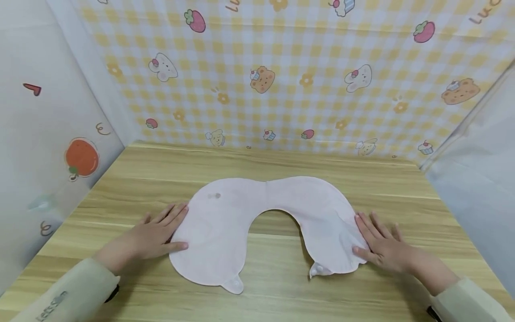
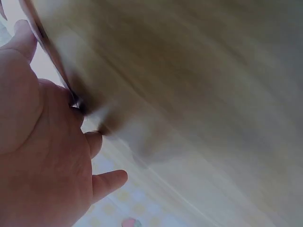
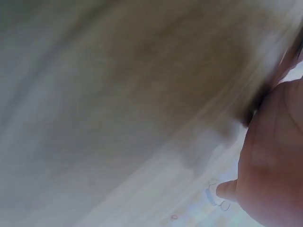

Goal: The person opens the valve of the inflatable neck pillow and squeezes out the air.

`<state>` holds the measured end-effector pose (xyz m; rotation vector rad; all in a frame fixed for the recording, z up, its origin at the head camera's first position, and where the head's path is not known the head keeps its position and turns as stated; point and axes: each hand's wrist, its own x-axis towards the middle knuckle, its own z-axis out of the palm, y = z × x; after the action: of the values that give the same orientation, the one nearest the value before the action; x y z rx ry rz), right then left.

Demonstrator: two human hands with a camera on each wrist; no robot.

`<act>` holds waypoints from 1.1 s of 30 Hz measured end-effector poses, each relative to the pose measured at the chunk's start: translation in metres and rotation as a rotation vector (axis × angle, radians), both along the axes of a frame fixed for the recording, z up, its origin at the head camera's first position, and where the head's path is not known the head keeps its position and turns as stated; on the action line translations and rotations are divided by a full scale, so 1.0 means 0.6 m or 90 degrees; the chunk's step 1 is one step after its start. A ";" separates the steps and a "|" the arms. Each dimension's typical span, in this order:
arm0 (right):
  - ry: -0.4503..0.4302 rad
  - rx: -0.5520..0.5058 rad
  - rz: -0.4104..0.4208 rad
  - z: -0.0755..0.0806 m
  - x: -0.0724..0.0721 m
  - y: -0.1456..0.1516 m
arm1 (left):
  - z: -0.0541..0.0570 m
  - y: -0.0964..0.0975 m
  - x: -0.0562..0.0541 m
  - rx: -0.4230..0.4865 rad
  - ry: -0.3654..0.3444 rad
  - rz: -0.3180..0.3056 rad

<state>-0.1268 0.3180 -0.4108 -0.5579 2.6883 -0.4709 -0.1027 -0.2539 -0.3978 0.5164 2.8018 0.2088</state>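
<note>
A pale pink U-shaped neck pillow, looking flat and uninflated, lies on the wooden table with its opening toward me. A small clear valve shows on its upper left. Each lower end carries a small tab; the left tab lies flat, while the right tab is curled and creased. My left hand rests on the pillow's left outer edge, fingers straight, thumb on the fabric. On the opposite edge my right hand touches the wrinkled right lobe with extended fingers. Both wrist views show mostly palm and blurred tabletop.
The wood-grain table runs back to a yellow checked cloth with cartoon prints. White printed sheeting stands at the left side, and a plain pale sheet stands at the right.
</note>
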 end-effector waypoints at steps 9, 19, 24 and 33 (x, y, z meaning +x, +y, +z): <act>0.172 -0.074 0.038 0.032 0.005 0.009 | 0.021 -0.014 0.016 -0.026 0.050 -0.012; 0.277 -0.148 0.156 0.047 -0.011 -0.054 | 0.021 0.035 0.025 0.021 0.119 -0.142; 0.224 -0.200 0.165 0.030 -0.020 -0.066 | 0.013 0.043 0.028 0.022 0.086 -0.146; 0.320 -0.137 0.248 0.024 -0.010 -0.091 | 0.009 0.042 0.036 0.037 0.109 -0.148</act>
<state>-0.1328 0.2636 -0.3966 -1.3917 2.8853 -0.5708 -0.0809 -0.2284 -0.3923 0.9077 2.8725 0.2062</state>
